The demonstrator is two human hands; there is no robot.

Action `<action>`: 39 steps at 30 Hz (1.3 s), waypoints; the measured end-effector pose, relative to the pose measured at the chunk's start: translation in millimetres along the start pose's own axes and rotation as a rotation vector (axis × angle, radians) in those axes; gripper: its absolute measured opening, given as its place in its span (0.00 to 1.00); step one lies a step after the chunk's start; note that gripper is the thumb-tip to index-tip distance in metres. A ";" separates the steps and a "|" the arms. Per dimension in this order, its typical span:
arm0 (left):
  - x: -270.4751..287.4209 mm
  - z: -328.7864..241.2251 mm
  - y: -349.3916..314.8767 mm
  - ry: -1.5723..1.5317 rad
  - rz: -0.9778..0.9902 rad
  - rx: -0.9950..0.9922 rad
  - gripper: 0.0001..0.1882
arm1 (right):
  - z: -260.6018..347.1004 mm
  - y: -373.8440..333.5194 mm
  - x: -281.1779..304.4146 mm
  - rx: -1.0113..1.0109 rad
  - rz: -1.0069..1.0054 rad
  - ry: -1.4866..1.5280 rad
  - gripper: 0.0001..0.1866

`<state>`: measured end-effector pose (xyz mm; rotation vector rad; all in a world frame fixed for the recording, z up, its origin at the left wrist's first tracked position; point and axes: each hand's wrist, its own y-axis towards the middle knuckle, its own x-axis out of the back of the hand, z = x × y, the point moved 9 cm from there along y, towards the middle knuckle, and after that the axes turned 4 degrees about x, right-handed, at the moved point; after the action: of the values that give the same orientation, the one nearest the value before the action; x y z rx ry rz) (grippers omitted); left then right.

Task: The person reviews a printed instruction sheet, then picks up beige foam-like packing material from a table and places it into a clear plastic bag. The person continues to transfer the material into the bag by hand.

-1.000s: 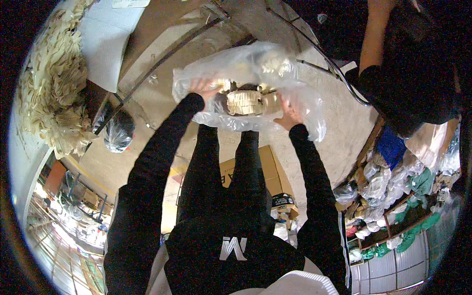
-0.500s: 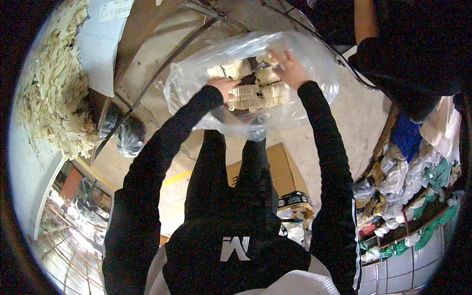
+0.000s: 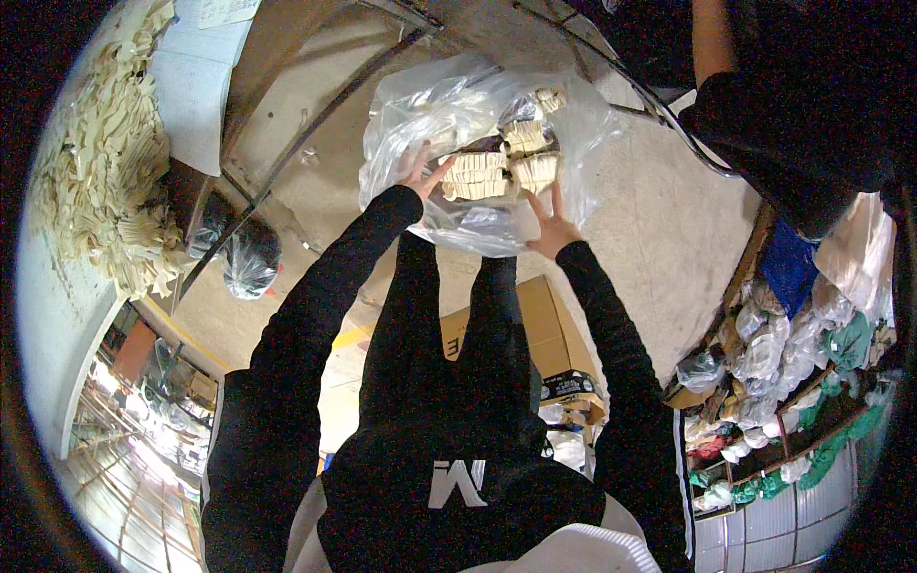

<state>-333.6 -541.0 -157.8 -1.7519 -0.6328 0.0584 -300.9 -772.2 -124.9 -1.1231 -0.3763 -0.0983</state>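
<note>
A clear plastic bag (image 3: 406, 110) stands with its mouth spread in front of my legs. Inside it lie cream bundles (image 3: 475, 177) of thin, layered pieces, whose kind I cannot make out. My left hand (image 3: 418, 174) rests at the bag's left side, fingers spread, close to the nearest left bundle. At the near right edge of the bag is my right hand (image 3: 554, 226), its fingers stretched toward the right bundle (image 3: 535, 172). Neither hand grips a bundle. The bag's film makes exact contact hard to see.
A large heap of similar cream pieces (image 3: 95, 172) covers the table on my left. A cardboard box (image 3: 559, 329) stands by my legs. Metal bars (image 3: 315, 124) cross beyond the bag. Another person's arm (image 3: 712, 43) shows far right, above piled plastic bags (image 3: 764, 349).
Both hands have come off the bundles. My right hand moved down toward me to the bag's near edge; my left shifted slightly left. The bag's left side has drawn inward, and its rim has changed shape.
</note>
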 end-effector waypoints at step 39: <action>168.5 47.9 -274.8 -0.341 -1.378 0.499 0.45 | 20.3 -393.1 195.7 0.451 -1.624 0.142 0.23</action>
<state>-312.5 -385.7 127.9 -0.5639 -1.7715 -0.4125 -227.3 -903.7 288.1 -0.1265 -1.0405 -1.4270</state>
